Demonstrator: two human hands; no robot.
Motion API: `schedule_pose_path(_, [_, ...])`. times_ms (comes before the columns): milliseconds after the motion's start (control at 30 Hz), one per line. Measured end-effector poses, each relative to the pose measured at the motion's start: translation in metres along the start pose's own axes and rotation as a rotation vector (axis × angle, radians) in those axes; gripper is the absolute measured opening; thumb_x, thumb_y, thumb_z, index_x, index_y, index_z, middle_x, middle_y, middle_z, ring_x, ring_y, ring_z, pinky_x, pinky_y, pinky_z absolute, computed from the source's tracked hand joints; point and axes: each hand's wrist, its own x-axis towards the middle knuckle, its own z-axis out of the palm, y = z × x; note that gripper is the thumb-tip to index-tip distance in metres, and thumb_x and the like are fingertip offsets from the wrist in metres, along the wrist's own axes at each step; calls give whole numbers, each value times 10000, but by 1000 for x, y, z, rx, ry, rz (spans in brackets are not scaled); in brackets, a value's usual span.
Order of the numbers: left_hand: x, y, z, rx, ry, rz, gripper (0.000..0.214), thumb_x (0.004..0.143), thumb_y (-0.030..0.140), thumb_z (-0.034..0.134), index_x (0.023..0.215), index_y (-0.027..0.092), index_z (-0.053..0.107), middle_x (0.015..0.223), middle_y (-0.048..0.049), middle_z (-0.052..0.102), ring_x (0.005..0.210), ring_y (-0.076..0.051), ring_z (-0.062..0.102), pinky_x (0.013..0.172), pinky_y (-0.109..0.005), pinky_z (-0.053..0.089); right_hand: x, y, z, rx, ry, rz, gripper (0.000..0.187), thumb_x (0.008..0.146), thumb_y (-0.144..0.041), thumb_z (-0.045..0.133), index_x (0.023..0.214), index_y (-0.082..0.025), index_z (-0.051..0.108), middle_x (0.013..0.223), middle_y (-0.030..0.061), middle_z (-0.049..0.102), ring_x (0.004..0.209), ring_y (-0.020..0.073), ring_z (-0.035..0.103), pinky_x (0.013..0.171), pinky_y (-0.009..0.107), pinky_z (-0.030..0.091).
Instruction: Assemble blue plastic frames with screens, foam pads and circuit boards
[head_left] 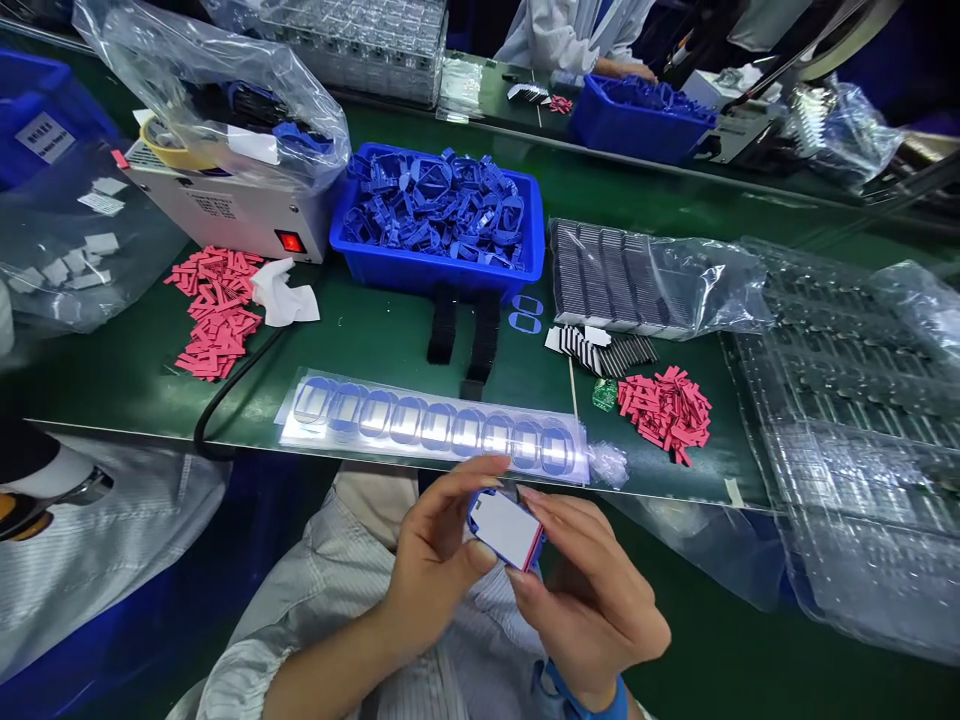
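Just off the front edge of the desk (375, 340) | blue-framed white part (506, 530) | at 3 o'clock from left hand (439, 565), 10 o'clock from right hand (592, 610) | fingers (551, 510) of both hands pinching it from opposite sides

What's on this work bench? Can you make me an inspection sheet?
Surface: green bench mat.
Job's things: small blue-framed part with a white face; strip of blue oval pieces; blue crate full of blue frames.
Hands: left hand and right hand both hold the part.
Clutter: pink-red strips, crumpled white paper, bagged grey strips.
Cables: black cable curving over the mat's edge.
Surroundings: clear plastic trays; a co-worker's hand beyond, near another blue crate.
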Motion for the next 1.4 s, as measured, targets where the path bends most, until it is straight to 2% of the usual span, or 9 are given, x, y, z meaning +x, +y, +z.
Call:
schedule_pose_path(167, [14,17,-37,639,-369,547,414,930,360,481,1326,250,527,1310,-93,624,1269,-238,482,1064,-418,371,12,3,-13,5,-160,23,338,725,-137,729,1055,-182,673,908,77,728,814,233,688,669,383,573])
schedule_pose_path(267, [21,34,-46,981,-605,767,421,860,329,612,1275,269,573,1226,-72,688,1187,-234,576,1011,-376,426,15,3,-18,9,-251,-5,314,721,-155,739,1025,-187,666,855,61,727,772,212,685,654,358,583])
schedule_pose_path(433, [24,50,-41,1090,-752,627,582,729,200,757,1263,333,568,1169,-72,702,1019,-254,696,877,-347,542,11,2,-20,21,-366,13,337,678,-140,764,991,-199,650,821,45,719,742,197,676,644,337,590])
schedule_pose_path(700, [18,55,-34,1076,-729,492,584,745,66,700,1247,339,580,1206,-69,668,1045,-259,680,910,-371,541,10,2,-24,4,-341,8,335,642,-105,766,949,-175,651,787,49,721,710,186,685,625,308,595])
schedule_pose_path(900, [15,54,-37,1111,-778,598,542,770,84,684,1268,264,571,1163,-106,700,1049,-256,680,917,-382,541,8,-5,-20,-4,-326,-17,353,649,-108,760,973,-176,640,786,54,713,697,190,679,599,319,594])
schedule_pose_path(1067, [17,51,-37,952,-705,355,499,772,73,679,1206,312,624,1130,-72,725,975,-264,711,875,-359,557,13,0,-34,-28,-352,86,259,746,-272,723,983,-194,654,839,64,724,771,216,687,661,356,595])
schedule_pose_path(1233, [17,46,-35,609,-441,-63,333,805,127,657,1056,340,704,1057,-54,749,1001,-266,701,979,-453,492,11,14,-55,-217,-233,382,115,808,-289,650,869,-198,680,772,46,720,651,163,687,527,227,566])
schedule_pose_path(1333, [19,41,-33,471,-259,-247,194,780,216,697,947,299,752,972,-60,767,982,-282,708,1070,-530,374,1,18,-56,-116,-313,590,151,837,-334,617,869,-194,661,836,65,727,704,172,710,569,221,584])
schedule_pose_path(1400, [21,36,-31,357,-205,-390,166,745,277,733,906,261,767,956,-80,770,948,-286,720,1005,-505,454,-6,19,-53,24,-370,693,175,858,-360,593,907,-200,643,957,89,721,787,187,716,621,243,594])
